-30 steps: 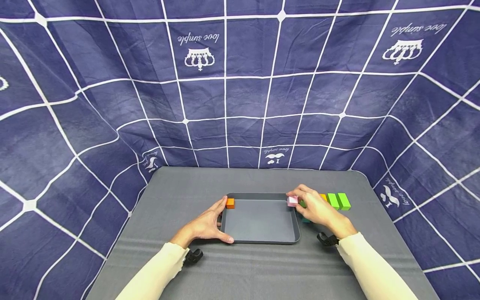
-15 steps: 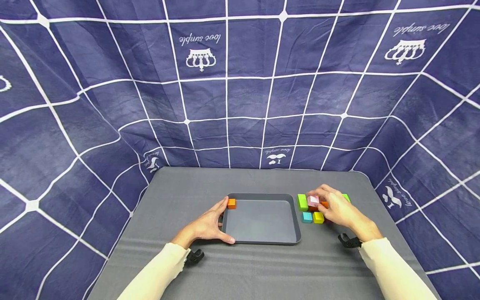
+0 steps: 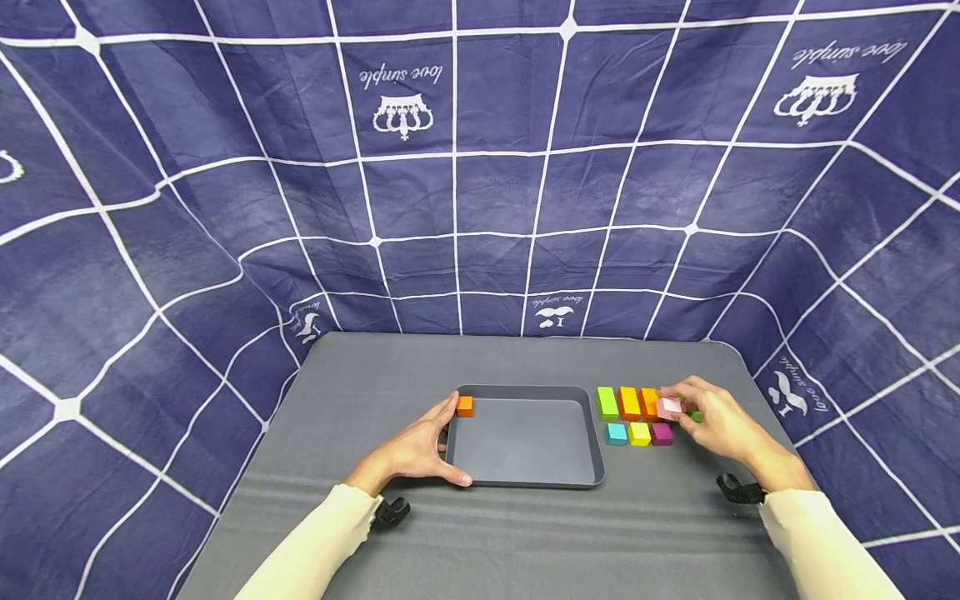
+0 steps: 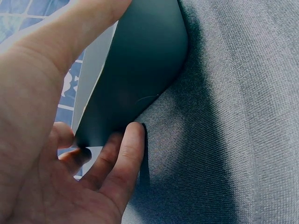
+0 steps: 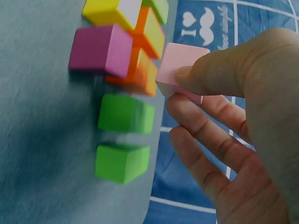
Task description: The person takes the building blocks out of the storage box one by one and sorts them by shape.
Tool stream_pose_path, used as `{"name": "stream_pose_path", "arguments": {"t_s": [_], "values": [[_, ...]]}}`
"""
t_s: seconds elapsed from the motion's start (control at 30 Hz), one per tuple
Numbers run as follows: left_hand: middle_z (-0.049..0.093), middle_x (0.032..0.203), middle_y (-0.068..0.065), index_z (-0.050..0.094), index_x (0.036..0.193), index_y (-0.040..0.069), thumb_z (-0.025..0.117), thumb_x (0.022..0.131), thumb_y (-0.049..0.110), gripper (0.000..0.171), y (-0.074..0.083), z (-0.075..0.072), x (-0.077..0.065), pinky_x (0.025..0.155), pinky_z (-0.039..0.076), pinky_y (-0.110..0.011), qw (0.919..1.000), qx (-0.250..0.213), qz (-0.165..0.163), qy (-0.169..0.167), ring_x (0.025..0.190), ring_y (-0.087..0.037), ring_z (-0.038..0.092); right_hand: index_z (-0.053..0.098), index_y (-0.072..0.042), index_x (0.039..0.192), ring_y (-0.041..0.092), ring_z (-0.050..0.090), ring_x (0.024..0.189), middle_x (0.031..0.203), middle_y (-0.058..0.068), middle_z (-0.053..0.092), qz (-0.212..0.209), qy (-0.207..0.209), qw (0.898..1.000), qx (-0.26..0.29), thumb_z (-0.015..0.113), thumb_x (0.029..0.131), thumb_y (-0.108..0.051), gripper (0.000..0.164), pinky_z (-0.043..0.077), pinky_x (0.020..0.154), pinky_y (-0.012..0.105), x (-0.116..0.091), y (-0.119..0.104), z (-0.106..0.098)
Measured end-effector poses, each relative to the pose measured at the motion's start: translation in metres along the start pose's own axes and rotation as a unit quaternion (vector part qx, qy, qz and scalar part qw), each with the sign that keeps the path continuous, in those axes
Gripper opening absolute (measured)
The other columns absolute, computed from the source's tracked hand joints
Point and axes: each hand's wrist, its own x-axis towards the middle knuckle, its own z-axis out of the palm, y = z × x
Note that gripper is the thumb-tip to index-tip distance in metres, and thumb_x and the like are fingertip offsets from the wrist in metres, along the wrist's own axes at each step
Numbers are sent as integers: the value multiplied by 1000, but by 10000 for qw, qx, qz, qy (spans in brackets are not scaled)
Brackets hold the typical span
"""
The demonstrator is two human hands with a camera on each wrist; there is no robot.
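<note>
In the head view, the right hand pinches a pink cube over the right end of a row of blocks. In the right wrist view, its thumb and fingers hold the pink cube beside two green blocks and an orange block. The left hand grips the left side of a shallow grey tray, thumb at the near corner and fingers along the side. In the left wrist view, its fingertips reach the tray's outer wall. A small orange cube sits in the tray's far left corner.
Right of the tray, a lime block and orange blocks form the back row. Before them lie a blue cube, a yellow cube and a purple cube. A blue patterned curtain surrounds the grey table.
The right hand has carried the pink cube rightward from the tray's far right corner, across the back row of blocks. The left hand has stayed at the tray.
</note>
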Motion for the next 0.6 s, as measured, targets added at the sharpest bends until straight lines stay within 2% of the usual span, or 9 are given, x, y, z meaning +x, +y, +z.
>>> {"name": "stream_pose_path", "arguments": {"t_s": [0.17,0.3,0.47,0.6], "values": [[10,197,-20,5,189,11,113,77,37,158,-1,0,0,115,68,-49,10000,-13,-15,25,125,-34,83,85,-7,119,12,69,80,104,0,78,138,-62,9998,-144,94,73,17,52,59,66,30,-11,9,-4],[11,196,-23,6,188,9,114,77,36,157,-1,0,1,113,69,-48,10000,-31,41,46,126,-34,83,86,-8,119,7,64,80,102,-2,75,200,-134,9995,-190,94,74,15,51,55,66,28,-19,15,-5],[11,196,-23,8,188,8,114,77,35,156,-1,1,1,113,69,-47,9999,-62,93,51,126,-33,82,86,-9,117,0,59,81,98,-5,73,215,-243,9994,-120,94,73,14,50,54,66,28,-25,20,-3],[11,197,-22,8,188,8,114,77,35,156,-2,1,1,113,69,-48,9999,-78,84,61,126,-33,82,85,-9,117,0,61,81,99,-3,74,253,-356,9990,21,94,72,15,52,56,67,29,-29,22,1]]}}
